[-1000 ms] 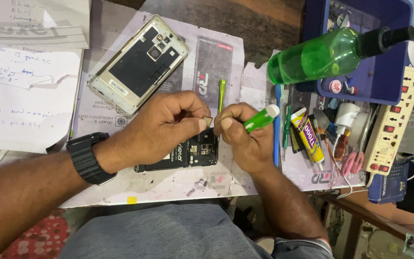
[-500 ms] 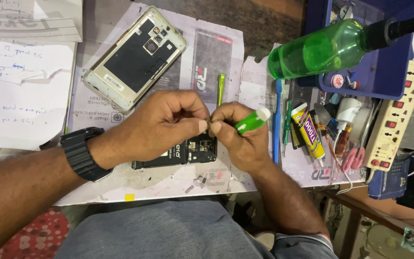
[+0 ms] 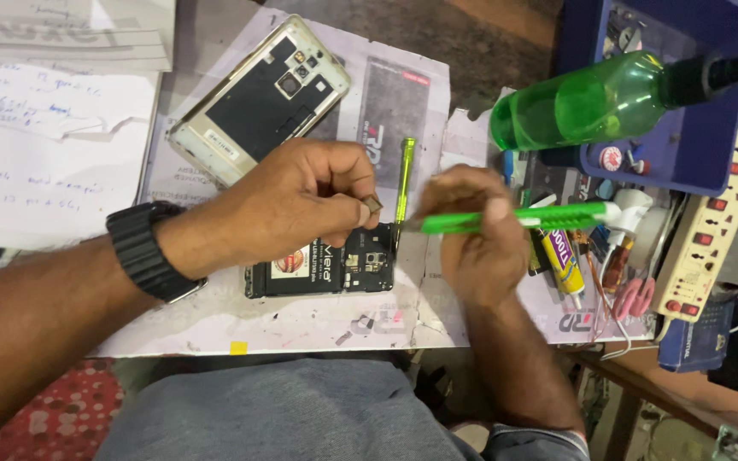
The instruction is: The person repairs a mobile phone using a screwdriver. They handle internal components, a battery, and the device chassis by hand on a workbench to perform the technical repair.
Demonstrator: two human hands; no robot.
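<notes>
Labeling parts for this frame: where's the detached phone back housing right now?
In the head view, the pale gold phone back housing lies tilted at upper left on the printed work mat, above the left hand and right of the handwritten papers.

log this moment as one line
left hand: pinches small part | right hand: grips green screwdriver | below: opened phone on mat
</notes>
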